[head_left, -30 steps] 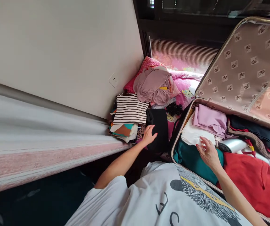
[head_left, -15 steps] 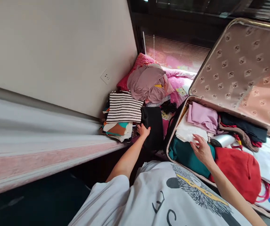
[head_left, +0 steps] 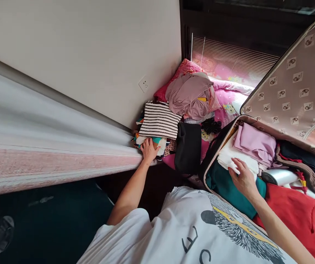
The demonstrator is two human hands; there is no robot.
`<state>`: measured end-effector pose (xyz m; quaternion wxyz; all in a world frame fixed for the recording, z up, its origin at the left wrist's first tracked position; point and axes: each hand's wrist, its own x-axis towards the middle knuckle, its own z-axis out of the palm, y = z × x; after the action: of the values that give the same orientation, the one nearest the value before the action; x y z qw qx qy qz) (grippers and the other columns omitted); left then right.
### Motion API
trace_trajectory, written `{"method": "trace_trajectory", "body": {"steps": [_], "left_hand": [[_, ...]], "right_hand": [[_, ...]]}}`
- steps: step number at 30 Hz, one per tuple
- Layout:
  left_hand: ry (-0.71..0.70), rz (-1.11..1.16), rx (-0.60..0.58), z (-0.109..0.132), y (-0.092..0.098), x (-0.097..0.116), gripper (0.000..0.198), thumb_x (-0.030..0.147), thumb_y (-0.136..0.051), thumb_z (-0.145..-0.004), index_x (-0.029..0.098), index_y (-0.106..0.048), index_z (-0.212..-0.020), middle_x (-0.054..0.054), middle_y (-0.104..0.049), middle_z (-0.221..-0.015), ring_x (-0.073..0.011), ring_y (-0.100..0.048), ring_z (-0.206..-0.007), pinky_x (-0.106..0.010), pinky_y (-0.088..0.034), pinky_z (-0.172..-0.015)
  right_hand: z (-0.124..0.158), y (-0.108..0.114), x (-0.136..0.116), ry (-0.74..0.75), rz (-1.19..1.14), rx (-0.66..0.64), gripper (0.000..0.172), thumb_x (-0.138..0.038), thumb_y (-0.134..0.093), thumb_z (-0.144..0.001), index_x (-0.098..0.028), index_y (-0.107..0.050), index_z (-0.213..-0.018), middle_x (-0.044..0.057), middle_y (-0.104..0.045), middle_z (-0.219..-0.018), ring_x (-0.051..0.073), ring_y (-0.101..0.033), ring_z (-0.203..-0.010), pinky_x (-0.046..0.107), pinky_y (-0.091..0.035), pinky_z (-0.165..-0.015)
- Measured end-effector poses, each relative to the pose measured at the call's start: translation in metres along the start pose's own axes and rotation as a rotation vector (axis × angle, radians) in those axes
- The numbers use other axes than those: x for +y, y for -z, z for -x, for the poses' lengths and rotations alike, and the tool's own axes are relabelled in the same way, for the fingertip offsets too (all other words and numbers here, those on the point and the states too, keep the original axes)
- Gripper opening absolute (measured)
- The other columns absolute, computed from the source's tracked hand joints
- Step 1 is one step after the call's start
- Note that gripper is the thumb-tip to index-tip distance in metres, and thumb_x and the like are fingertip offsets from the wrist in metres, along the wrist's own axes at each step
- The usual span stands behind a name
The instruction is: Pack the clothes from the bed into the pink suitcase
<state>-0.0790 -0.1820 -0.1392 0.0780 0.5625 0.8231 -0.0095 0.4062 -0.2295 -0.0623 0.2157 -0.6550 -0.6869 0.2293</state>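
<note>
Left hand (head_left: 149, 150) sits at the folded clothes pile's (head_left: 158, 124) 6 o'clock edge, fingers curled onto the lower layers, can't tell if it's gripping. Black folded garment (head_left: 188, 146) lies at the pile's 3 o'clock. Right hand (head_left: 242, 179) rests flat, released, on white folded cloth (head_left: 229, 157) inside the open suitcase (head_left: 297, 88).

Not much to read here, honestly. The only real lettering was on the white T-shirt (head_left: 174, 220) at 6 o'clock: big black hand-drawn letters. I could make out a "C" and what looked like an "E", and the rest was cut off by the frame edge. The suitcase lid (head_left: 297, 84) at 2 o'clock had a small repeating logo stamped across its lining, too tiny to read.
</note>
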Motion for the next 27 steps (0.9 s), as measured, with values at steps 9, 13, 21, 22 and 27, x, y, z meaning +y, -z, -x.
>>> {"method": "trace_trajectory", "body": {"steps": [9, 13, 21, 22, 27], "left_hand": [[0.024, -0.014, -0.056, -0.016, 0.006, 0.022, 0.073, 0.06, -0.062, -0.095, 0.01, -0.051, -0.147, -0.027, -0.045, -0.155, -0.0387, -0.041, -0.148, -0.055, -0.028, -0.123], [0.065, -0.032, -0.123, -0.024, 0.002, 0.04, 0.09, 0.065, -0.07, -0.088, 0.006, -0.047, -0.15, -0.033, -0.038, -0.159, -0.0464, -0.029, -0.154, -0.059, -0.026, -0.122], [0.117, -0.026, -0.147, -0.032, -0.008, 0.05, 0.103, 0.06, -0.081, -0.081, 0.009, -0.038, -0.16, -0.036, -0.03, -0.163, -0.0569, -0.019, -0.155, -0.072, -0.025, -0.117], [0.112, -0.008, -0.137, -0.032, -0.008, 0.048, 0.106, 0.057, -0.082, -0.081, 0.01, -0.033, -0.163, -0.036, -0.027, -0.165, -0.057, -0.02, -0.155, -0.072, -0.026, -0.117], [0.109, 0.055, -0.152, -0.032, -0.011, 0.042, 0.117, 0.053, -0.082, -0.082, 0.009, -0.018, -0.169, -0.035, -0.015, -0.17, -0.0584, -0.02, -0.154, -0.071, -0.028, -0.117]], "right_hand": [[-0.126, -0.107, -0.158, 0.475, 0.195, -0.468, 0.06, -0.031, -0.055, -0.097, -0.018, -0.049, -0.155, 0.021, -0.052, -0.153, 0.038, -0.053, -0.131, 0.054, -0.047, -0.109], [-0.172, -0.176, -0.221, 0.521, 0.333, -0.581, 0.077, -0.029, -0.063, -0.095, -0.014, -0.032, -0.164, 0.026, -0.031, -0.167, 0.041, -0.039, -0.146, 0.053, -0.039, -0.114], [-0.24, -0.228, -0.249, 0.457, 0.298, -0.628, 0.051, -0.014, -0.049, -0.099, -0.02, -0.058, -0.148, 0.023, -0.059, -0.146, 0.036, -0.055, -0.13, 0.05, -0.047, -0.106], [-0.254, -0.222, -0.247, 0.463, 0.285, -0.621, 0.046, -0.013, -0.05, -0.098, -0.019, -0.063, -0.142, 0.02, -0.065, -0.138, 0.033, -0.057, -0.126, 0.047, -0.048, -0.105], [-0.333, -0.144, -0.21, 0.508, 0.179, -0.547, 0.039, -0.004, -0.044, -0.092, -0.011, -0.075, -0.116, 0.01, -0.074, -0.118, 0.017, -0.062, -0.112, 0.031, -0.045, -0.103]]}}
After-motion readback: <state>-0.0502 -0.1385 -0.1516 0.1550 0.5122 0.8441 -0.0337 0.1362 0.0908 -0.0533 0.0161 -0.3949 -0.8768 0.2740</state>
